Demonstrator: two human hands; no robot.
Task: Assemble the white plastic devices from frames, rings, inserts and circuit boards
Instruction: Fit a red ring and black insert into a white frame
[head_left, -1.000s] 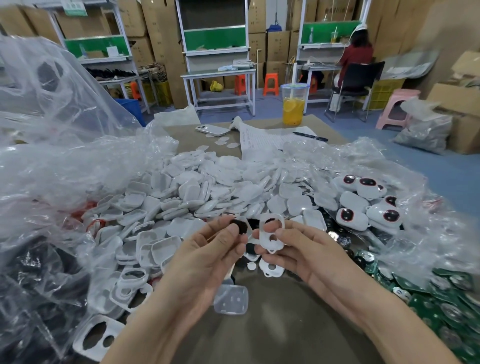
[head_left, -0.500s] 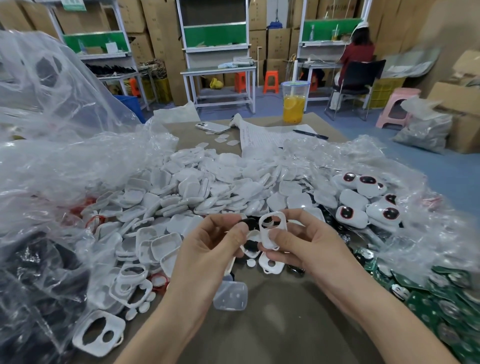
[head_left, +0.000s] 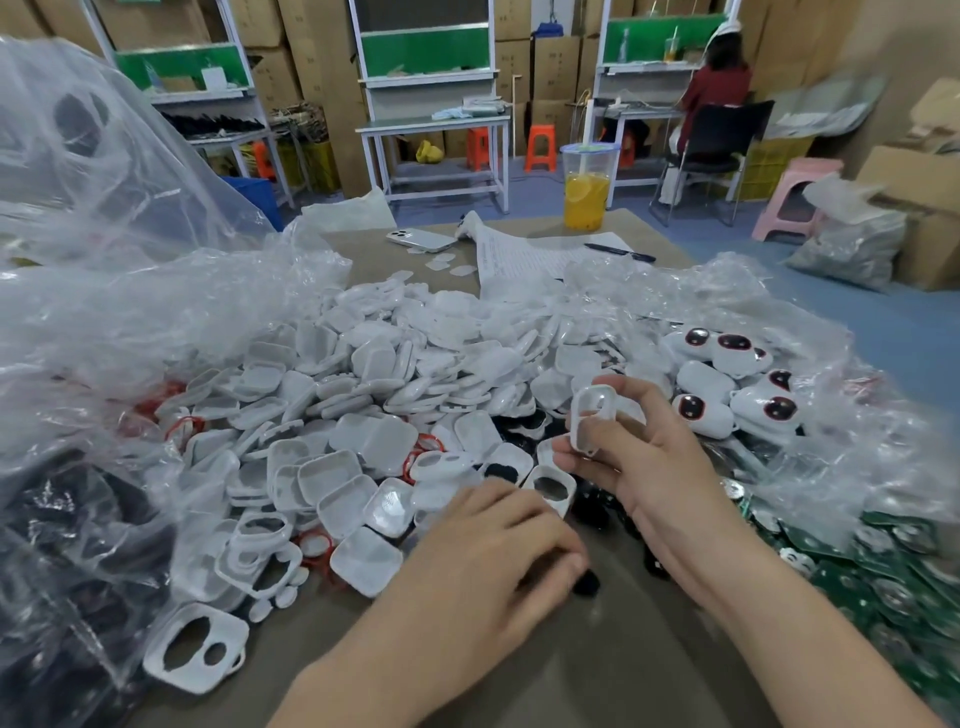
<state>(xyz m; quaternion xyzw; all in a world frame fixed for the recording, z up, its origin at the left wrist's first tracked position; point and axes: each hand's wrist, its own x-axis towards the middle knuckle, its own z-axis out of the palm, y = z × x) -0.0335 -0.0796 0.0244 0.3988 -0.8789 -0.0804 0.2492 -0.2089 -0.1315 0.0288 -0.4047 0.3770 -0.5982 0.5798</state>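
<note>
A person's right hand holds a white frame upright above the counter — thumb and fingers pinch its edges, so this grip is closed on it. The left hand lies knuckles-up on the counter, fingers bent beside a small black piece; whether that grip holds anything cannot be told. White shells are heaped in the middle — finished devices far right, green circuit boards near right.

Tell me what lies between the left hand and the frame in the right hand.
Head view: a loose white frame with a dark opening lies between the left hand and the held frame, black parts beside it.
</note>
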